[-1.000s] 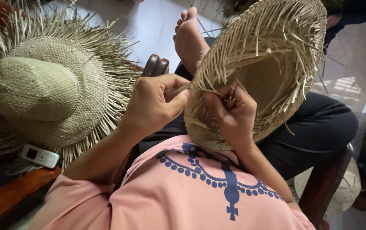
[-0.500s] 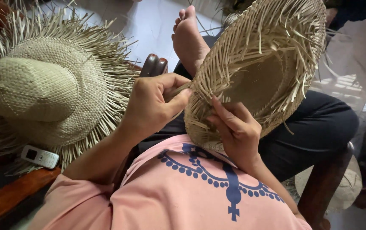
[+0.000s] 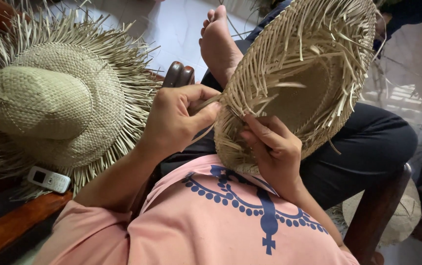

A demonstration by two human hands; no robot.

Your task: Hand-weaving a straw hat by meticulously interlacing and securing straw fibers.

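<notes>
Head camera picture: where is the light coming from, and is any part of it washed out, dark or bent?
Head view: daylight glares off the pale floor at the right, washing it out; the bottom left corner by the small phone lies in shadow; the hat being woven, left hand and right hand are sharp and evenly lit; the wide lens stretches the pink shirt at the lower edge.

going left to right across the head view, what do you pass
finished straw hat with a small white phone at its near edge → left hand pinching a straw strand → right hand on the rim → unfinished straw hat held up on the lap → dark trouser knee
</notes>
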